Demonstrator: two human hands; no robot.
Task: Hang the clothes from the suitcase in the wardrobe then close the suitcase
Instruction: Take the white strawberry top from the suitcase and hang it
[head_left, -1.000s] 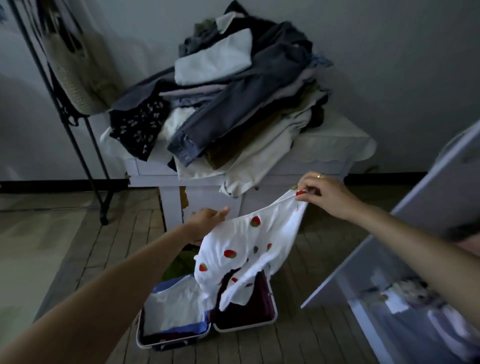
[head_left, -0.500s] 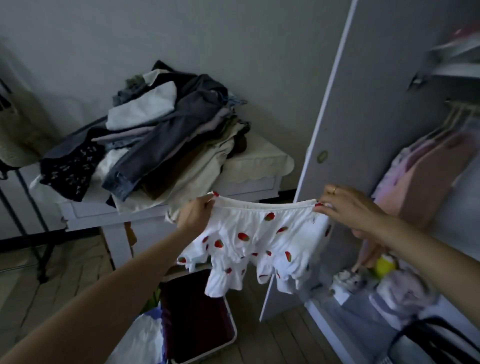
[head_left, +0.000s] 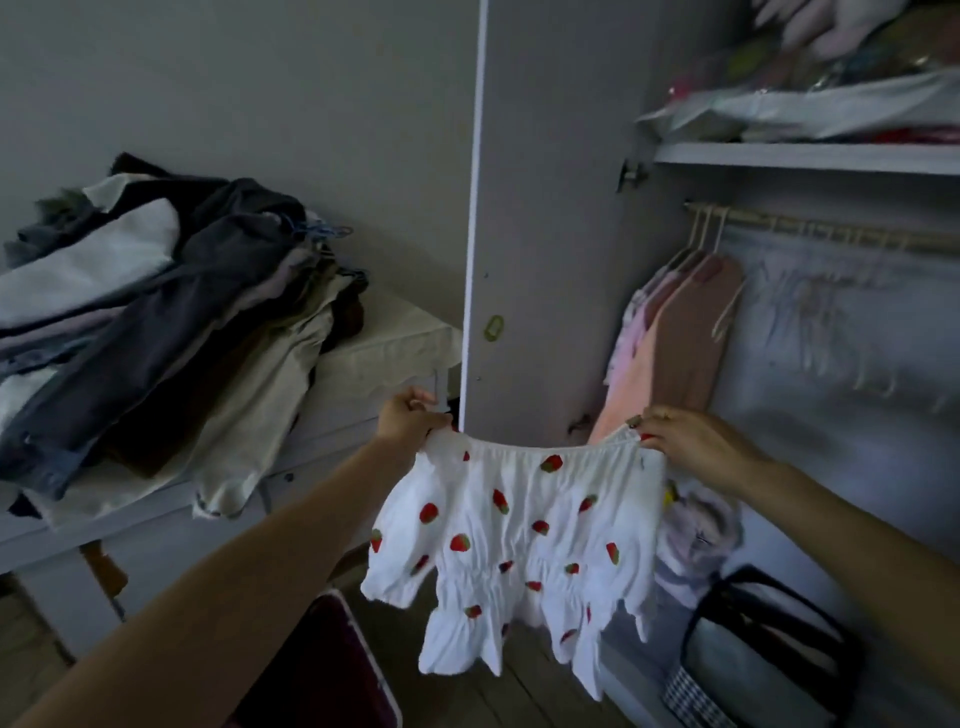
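While both arms reach forward, the white strawberry-print top (head_left: 524, 540) hangs spread in the air in front of the wardrobe (head_left: 810, 364), held by its gathered upper edge. The left hand (head_left: 408, 418) has its grip pinched shut on the corner of that edge farther from the wardrobe's interior, just in front of the open wardrobe door (head_left: 545, 208). The right hand (head_left: 696, 447) has its grip closed on the other corner, level with the lower part of the hanging space. The fabric sags slightly between the two hands and its ruffled hem hangs free.

Inside the wardrobe, a rail (head_left: 831, 234) runs under a shelf (head_left: 810, 158) loaded with bagged items. Pink and brownish garments (head_left: 680, 332) hang from hangers at the door end of the rail, just behind the right hand. On the wardrobe floor, below the top, lie a pale bundle (head_left: 696, 540) and a dark-handled bag (head_left: 769, 654).

On the far side of the door from the wardrobe interior, a white worktop (head_left: 363, 364) carries a heap of folded clothes (head_left: 171, 322), with dark jeans draped across paler pieces. Below the left forearm, beside the foot of the wardrobe door, only a dark maroon-lined corner of the open suitcase (head_left: 332, 670) shows on the wooden floor.
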